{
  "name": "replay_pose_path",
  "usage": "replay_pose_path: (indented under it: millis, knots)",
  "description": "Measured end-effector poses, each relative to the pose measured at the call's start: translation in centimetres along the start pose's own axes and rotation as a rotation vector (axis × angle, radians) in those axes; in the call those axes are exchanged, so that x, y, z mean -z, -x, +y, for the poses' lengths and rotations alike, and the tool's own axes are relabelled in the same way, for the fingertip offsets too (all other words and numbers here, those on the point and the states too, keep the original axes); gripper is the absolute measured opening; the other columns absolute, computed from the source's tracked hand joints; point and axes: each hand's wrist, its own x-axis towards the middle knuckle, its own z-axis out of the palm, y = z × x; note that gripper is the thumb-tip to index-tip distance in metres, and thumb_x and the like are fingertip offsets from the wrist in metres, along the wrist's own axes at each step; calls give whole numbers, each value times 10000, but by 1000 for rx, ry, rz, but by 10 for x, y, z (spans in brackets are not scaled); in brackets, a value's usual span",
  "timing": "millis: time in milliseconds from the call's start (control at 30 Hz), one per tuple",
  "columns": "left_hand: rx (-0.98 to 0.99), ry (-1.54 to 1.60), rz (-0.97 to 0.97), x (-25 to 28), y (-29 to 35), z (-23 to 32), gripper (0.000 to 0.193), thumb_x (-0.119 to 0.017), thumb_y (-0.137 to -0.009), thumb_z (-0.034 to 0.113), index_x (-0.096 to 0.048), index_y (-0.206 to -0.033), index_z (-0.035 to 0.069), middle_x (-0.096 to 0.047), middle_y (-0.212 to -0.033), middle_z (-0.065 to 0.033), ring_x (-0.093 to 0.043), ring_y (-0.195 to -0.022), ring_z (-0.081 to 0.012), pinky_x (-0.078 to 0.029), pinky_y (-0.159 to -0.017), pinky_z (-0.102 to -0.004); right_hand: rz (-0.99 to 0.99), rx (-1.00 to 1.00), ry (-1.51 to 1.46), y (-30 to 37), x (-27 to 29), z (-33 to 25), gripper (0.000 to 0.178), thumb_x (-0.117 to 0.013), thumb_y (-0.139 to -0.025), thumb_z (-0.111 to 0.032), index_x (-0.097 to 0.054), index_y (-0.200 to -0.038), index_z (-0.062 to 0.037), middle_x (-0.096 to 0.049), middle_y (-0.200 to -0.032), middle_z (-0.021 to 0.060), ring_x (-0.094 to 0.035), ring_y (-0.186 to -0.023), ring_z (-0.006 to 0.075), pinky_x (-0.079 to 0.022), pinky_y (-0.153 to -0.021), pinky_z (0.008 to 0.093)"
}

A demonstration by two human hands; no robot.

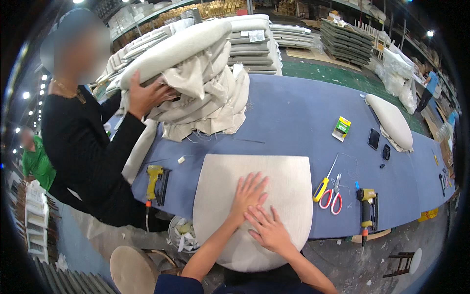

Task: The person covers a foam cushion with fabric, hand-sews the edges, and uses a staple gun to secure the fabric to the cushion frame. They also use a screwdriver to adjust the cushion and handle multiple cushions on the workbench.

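A cream fabric-covered seat cushion (220,196), straight at its far side and rounded toward me, lies at the table's front edge. My left hand (248,196) rests flat on its middle, fingers stretched out. Just to the right, my right hand (270,227) lies on the fabric too, fingers spread, its fingertips close to the left hand. Neither hand holds anything. Right of the cushion are a yellow-handled screwdriver (321,188) and red-and-white-handled scissors (332,198). Beyond them lies a yellow and black staple gun (367,208); another staple gun (155,183) sits to the left.
A co-worker in black (88,142) at the left grips the top of a cushion pile (205,93) on the blue table (284,117). Farther right are a small green box (341,128), a phone (374,138) and another cushion (389,120). A scrap bin (183,235) and stool (131,269) stand below left.
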Motion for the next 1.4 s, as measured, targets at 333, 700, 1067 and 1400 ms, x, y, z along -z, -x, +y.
replay_pose_path:
  millis: [333, 700, 1067, 1400]
  knots:
    - [785, -125, 108, 77, 174, 37, 678, -661, -942, 429, -429, -1542, 214, -388, -1583, -197, -371, -1438, -445, -334, -1154, -586, 18, 182, -54, 35, -39, -71, 599, -573, -1001, -394, -410, -1552, -224, -366, -1625, 98, -372, -1480, 287, -263, -1205, 574]
    - [1435, 1553, 553, 35, 243, 2, 862, -790, -876, 434, -391, -1513, 12, -525, -1450, -180, -512, -1328, -303, -425, -1096, -433, 114, -90, 12, 34, 15, 39, 527, -625, -964, -371, -550, -1450, -180, -455, -1561, 110, -414, -1447, 306, -256, -1200, 563]
    - [976, 843, 471, 219, 73, 51, 680, -845, -753, 145, -529, -1330, -28, -642, -1191, -131, -625, -1092, -226, -496, -964, -365, 392, -272, -367, 34, 39, 53, 632, -609, -888, -219, -491, -1491, -70, -388, -1605, 184, -369, -1471, 388, -242, -1218, 550]
    - [541, 469, 244, 297, -44, 123, 938, -1007, -535, 151, -500, -1309, -4, -617, -1130, -115, -609, -1071, -248, -481, -974, -388, 897, -586, -993, -57, 177, 119, 751, -454, -1049, -418, -226, -1593, 47, -266, -1656, 233, -244, -1546, 333, -186, -1250, 400]
